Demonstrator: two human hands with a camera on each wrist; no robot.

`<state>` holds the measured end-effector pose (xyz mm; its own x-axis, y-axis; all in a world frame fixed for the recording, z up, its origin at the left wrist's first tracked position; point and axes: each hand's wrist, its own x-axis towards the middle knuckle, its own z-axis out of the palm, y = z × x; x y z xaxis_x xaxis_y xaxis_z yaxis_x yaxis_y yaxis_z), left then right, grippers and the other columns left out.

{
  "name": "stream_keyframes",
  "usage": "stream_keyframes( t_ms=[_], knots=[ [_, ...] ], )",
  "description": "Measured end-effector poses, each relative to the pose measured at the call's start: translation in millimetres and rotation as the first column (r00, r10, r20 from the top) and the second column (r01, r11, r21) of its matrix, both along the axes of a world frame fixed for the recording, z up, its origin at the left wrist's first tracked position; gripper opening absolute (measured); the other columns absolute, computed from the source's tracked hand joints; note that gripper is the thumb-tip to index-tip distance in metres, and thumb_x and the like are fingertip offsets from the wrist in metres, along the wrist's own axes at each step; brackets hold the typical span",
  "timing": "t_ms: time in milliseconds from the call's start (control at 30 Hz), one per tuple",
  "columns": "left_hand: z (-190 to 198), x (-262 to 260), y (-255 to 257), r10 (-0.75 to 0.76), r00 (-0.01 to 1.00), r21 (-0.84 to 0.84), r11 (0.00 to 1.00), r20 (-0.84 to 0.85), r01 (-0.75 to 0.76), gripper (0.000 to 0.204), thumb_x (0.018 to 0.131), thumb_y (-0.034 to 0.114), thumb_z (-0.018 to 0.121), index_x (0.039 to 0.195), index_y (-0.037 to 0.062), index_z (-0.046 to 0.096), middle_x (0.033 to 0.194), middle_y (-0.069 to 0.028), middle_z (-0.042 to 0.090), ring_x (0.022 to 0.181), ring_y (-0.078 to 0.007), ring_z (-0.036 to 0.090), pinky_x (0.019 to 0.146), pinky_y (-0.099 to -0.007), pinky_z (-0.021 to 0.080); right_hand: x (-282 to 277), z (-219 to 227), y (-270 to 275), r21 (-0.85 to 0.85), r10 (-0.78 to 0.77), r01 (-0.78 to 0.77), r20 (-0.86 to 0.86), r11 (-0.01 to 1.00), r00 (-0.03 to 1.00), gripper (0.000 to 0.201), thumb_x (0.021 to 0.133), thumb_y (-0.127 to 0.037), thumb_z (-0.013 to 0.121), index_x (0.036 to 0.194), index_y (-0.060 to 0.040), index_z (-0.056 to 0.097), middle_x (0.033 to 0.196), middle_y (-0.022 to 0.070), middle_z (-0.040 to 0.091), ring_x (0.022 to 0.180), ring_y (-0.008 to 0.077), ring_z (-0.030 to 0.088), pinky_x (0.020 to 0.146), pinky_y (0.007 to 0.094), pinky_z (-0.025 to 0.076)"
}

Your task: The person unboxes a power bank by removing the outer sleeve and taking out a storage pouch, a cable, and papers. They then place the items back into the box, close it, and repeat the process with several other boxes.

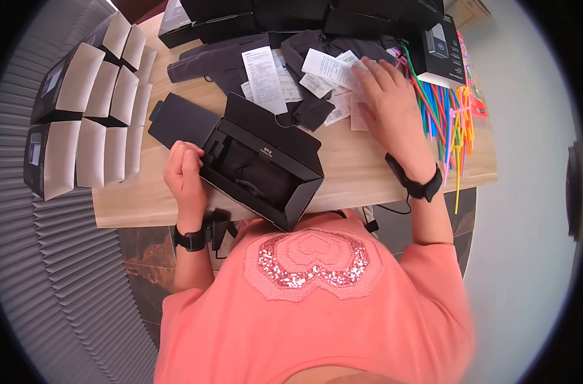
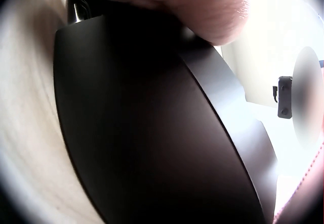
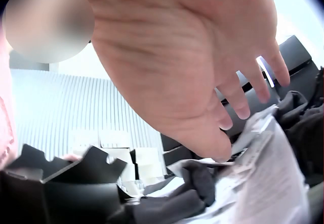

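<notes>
An open black box [image 1: 259, 168] lies tilted at the table's near edge, with dark material inside. The left hand [image 1: 185, 169] grips its left end, fingers curled over the wall; in the left wrist view the hand [image 2: 177, 4] is at the top of the box's dark side [image 2: 147, 128]. The right hand [image 1: 391, 105] is spread over white printed papers [image 1: 330, 67] beside dark grey cloth pouches [image 1: 224, 70]. In the right wrist view the hand [image 3: 187, 67] has its fingers extended above the papers [image 3: 273, 178]; whether it touches them I cannot tell.
Boxes with white ends [image 1: 74, 157] stand stacked at the left. Black boxes [image 1: 291, 16] line the back of the table [image 1: 138, 205]. Colourful thin sticks [image 1: 442, 121] lie at the right, beside a printed black box [image 1: 440, 54].
</notes>
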<state>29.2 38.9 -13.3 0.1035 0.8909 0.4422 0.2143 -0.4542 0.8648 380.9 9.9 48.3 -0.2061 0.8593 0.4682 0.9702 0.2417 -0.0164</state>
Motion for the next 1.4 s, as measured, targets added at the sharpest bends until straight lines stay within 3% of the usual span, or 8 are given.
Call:
stream_keyframes(
  t_ms=[333, 533, 667, 900, 1033, 1100, 1233, 1400],
  knots=[
    [0.2, 4.0, 0.5, 0.022, 1.0, 0.019, 1.0, 0.017, -0.022, 0.029, 0.098, 0.011, 0.046, 0.072, -0.0018, 0.045, 0.076, -0.008, 0.05, 0.072, -0.0155, 0.045, 0.066, -0.0282, 0.036, 1.0, 5.7, 6.2, 0.284, 0.013, 0.026, -0.137, 0.958, 0.99, 0.028, 0.08, -0.002, 0.067, 0.107, -0.0079, 0.068, 0.1, 0.0064, 0.07, 0.093, 0.0273, 0.065, 0.079, 0.0383, 0.048],
    [-0.6, 2.4, -0.3, 0.024, 1.0, 0.006, 1.0, 0.019, -0.024, 0.028, 0.097, 0.009, 0.046, 0.072, -0.0029, 0.045, 0.076, -0.008, 0.05, 0.071, -0.0152, 0.045, 0.066, -0.0277, 0.036, -70.2, 30.7, -15.5, 0.468, 0.386, -0.324, -0.038, 0.822, 0.922, 0.021, 0.076, -0.009, 0.068, 0.097, -0.0075, 0.065, 0.084, 0.005, 0.063, 0.07, 0.0196, 0.061, 0.056, 0.0331, 0.043],
    [-0.7, 2.5, -0.6, 0.023, 0.999, 0.009, 1.0, 0.027, -0.024, 0.028, 0.096, 0.009, 0.047, 0.071, -0.0028, 0.045, 0.076, -0.008, 0.051, 0.071, -0.0154, 0.045, 0.065, -0.0279, 0.036, -116.6, 13.3, -18.5, 0.215, 0.558, -0.565, 0.096, 0.797, 0.824, 0.01, 0.071, -0.017, 0.065, 0.079, -0.0109, 0.062, 0.072, -0.0001, 0.053, 0.062, 0.0165, 0.053, 0.054, 0.0278, 0.037],
    [14.5, -7.3, -1.8, -0.057, 0.995, -0.101, 0.994, -0.085, 0.048, 0.02, 0.092, 0.005, 0.053, 0.074, -0.0024, 0.049, 0.078, -0.0088, 0.055, 0.076, -0.0162, 0.052, 0.071, -0.0268, 0.042, -108.5, 27.9, -11.6, -0.502, 0.662, -0.654, -0.196, 0.566, 0.724, 0.03, 0.08, -0.032, 0.071, 0.093, -0.0046, 0.071, 0.099, 0.0074, 0.062, 0.103, 0.025, 0.056, 0.085, 0.038, 0.046],
    [57.5, -1.2, -12.7, -0.055, 0.974, -0.151, 0.988, -0.219, 0.022, 0.008, 0.088, 0.003, 0.059, 0.081, 0.0001, 0.057, 0.084, -0.0093, 0.061, 0.086, -0.0208, 0.061, 0.081, -0.0343, 0.046, -104.5, 9.9, -19.4, -0.507, 0.634, -0.66, -0.256, 0.555, 0.73, 0.049, 0.081, -0.043, 0.072, 0.106, -0.0016, 0.071, 0.12, 0.012, 0.063, 0.129, 0.0331, 0.046, 0.106, 0.0504, 0.038],
    [86.4, 9.8, -21.9, -0.038, 0.688, 0.202, 0.943, -0.725, 0.265, 0.008, 0.083, 0.01, 0.066, 0.088, 0.0042, 0.065, 0.094, -0.0089, 0.066, 0.101, -0.0267, 0.064, 0.095, -0.0474, 0.044, -101.4, -1.1, -26.4, -0.341, 0.652, -0.674, -0.196, 0.655, 0.733, 0.047, 0.082, -0.042, 0.07, 0.099, 0.0015, 0.074, 0.118, 0.0141, 0.066, 0.136, 0.0358, 0.042, 0.111, 0.0534, 0.033],
    [95.4, 33.0, -38.4, -0.19, 0.404, -0.005, 0.909, -0.895, 0.416, 0.028, 0.079, 0.025, 0.07, 0.098, 0.0054, 0.071, 0.11, -0.0104, 0.068, 0.113, -0.0304, 0.061, 0.109, -0.0595, 0.035, -100.6, 1.2, -26.6, -0.463, 0.625, -0.657, -0.249, 0.595, 0.74, 0.053, 0.081, -0.041, 0.071, 0.115, -0.0007, 0.068, 0.128, 0.0144, 0.061, 0.142, 0.0373, 0.035, 0.116, 0.0607, 0.026],
    [93.6, 42.1, -35.3, -0.178, 0.375, -0.016, 0.918, -0.91, 0.397, 0.036, 0.08, 0.029, 0.068, 0.105, 0.004, 0.071, 0.109, -0.0142, 0.068, 0.111, -0.0308, 0.063, 0.108, -0.0565, 0.037, -90.4, -0.9, -39.9, -0.428, 0.609, -0.677, -0.306, 0.6, 0.732, 0.045, 0.084, -0.041, 0.07, 0.104, -0.0005, 0.071, 0.121, 0.0139, 0.063, 0.14, 0.0376, 0.038, 0.115, 0.0619, 0.026]
  ],
)
